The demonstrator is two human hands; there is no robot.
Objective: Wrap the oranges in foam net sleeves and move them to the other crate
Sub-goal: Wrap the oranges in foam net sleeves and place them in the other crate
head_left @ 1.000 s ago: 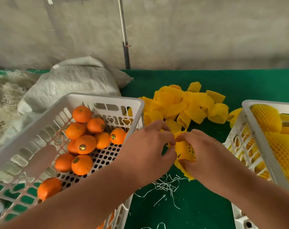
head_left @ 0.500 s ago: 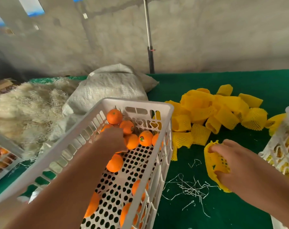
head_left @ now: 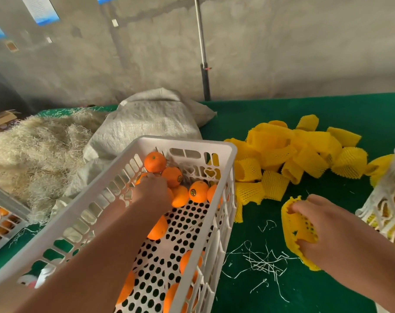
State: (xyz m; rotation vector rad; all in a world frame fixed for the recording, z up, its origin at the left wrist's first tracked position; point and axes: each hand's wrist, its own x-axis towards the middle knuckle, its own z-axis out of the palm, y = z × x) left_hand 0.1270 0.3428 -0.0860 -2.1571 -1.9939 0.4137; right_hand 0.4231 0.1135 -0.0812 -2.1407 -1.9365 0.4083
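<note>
Two hands busy: left hand curls over an orange in the crate, hold unclear. Right hand pinches a foam sleeve open; I'd keep its mouth stretched toward the fruit.

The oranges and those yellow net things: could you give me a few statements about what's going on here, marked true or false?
1. The left hand reaches into the white crate among the oranges. True.
2. The right hand holds nothing. False: it grips a yellow foam net sleeve.
3. The spare sleeves are piled inside the crate of bare oranges. False: they lie on the green table beside it.
4. A grey sack lies behind the crate. True.
5. The crate floor is solid. False: it is perforated with round holes.
</note>
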